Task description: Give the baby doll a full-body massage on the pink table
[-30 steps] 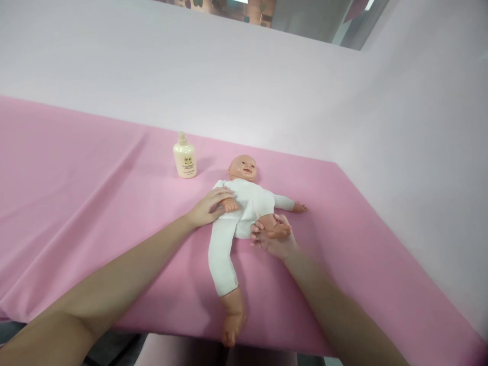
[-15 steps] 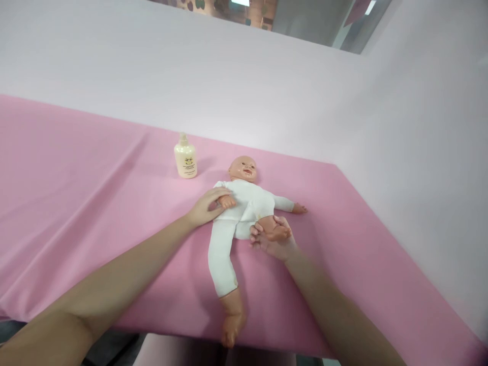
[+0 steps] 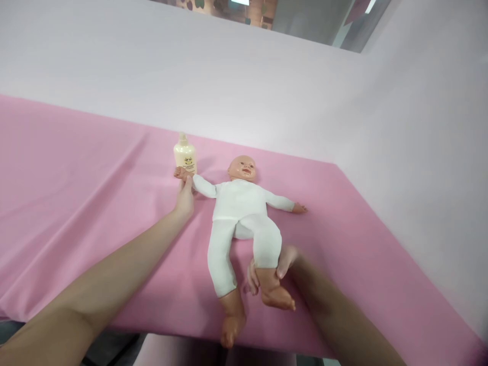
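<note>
A baby doll [image 3: 241, 199] in a white suit lies on its back on the pink cloth, its bald head toward the wall. My left hand [image 3: 185, 197] is closed round the doll's forearm at the left, with the thumb on top near the wrist. That arm is stretched out sideways, and the doll's hand covers the lower part of a cream pump bottle [image 3: 185, 152]. Around the lower leg at the right, just above the bare foot, my right hand [image 3: 282, 263] is closed from beneath. The doll's other leg lies straight toward me.
Pink cloth [image 3: 91, 168] with folds at the left covers the table. A white wall [image 3: 229, 81] rises behind it and another [image 3: 427, 137] stands to the right. An opening [image 3: 305, 23] shows at the top. The table's front edge is close to my lap.
My left hand has drawn the doll's arm from its chest out to the left, beside the bottle. The bent leg in my right hand has come down toward me and straightened.
</note>
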`<state>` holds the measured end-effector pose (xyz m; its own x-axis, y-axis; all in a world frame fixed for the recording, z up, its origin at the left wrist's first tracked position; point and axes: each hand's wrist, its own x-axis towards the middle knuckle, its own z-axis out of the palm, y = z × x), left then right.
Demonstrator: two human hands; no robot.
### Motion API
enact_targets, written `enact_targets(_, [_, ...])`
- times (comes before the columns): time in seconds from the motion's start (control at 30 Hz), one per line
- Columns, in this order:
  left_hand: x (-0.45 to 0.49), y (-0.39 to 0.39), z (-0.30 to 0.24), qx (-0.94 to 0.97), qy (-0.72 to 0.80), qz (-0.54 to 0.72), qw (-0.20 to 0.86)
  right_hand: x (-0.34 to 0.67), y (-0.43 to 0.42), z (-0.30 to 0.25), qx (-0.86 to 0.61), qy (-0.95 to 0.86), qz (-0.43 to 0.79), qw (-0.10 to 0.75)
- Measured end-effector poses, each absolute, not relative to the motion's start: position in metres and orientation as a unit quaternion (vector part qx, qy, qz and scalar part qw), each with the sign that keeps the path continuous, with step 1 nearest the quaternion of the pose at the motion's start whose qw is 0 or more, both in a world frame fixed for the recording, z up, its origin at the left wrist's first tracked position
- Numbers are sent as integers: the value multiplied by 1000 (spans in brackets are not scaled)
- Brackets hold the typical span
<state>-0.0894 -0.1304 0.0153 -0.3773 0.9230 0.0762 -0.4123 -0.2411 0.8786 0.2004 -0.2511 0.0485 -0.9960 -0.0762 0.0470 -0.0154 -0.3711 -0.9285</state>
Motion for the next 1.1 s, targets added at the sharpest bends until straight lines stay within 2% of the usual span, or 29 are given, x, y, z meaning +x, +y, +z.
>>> enact_targets(0.07, [-90,-129,15,282,407,726,477,194,-249,60,-48,586,-805,80])
enact_targets(0.23, [-92,-125,14,274,402,732,477,181,-249,74,-66,577,-808,99])
enact_targets(0.37, [-92,-126,14,278,400,734,473,175,-249,79,-97,542,-808,210])
enact_targets(0.57, [-93,-123,8,294,396,734,466,176,-247,74,-100,529,-811,228])
enact_targets(0.63, [-93,-123,7,305,400,732,460,184,-249,66,-79,537,-817,195])
enact_targets(0.77, [-91,-129,12,355,410,719,434,205,-251,40,-19,552,-832,59])
enact_targets(0.9, [-82,-143,18,495,381,696,354,212,-250,18,-88,494,-861,-76])
enact_targets(1.0, [-76,-155,20,618,352,639,293,212,-250,18,-119,451,-865,-187])
enact_targets(1.1, [-74,-164,22,713,348,562,233,211,-251,29,-55,410,-871,-266])
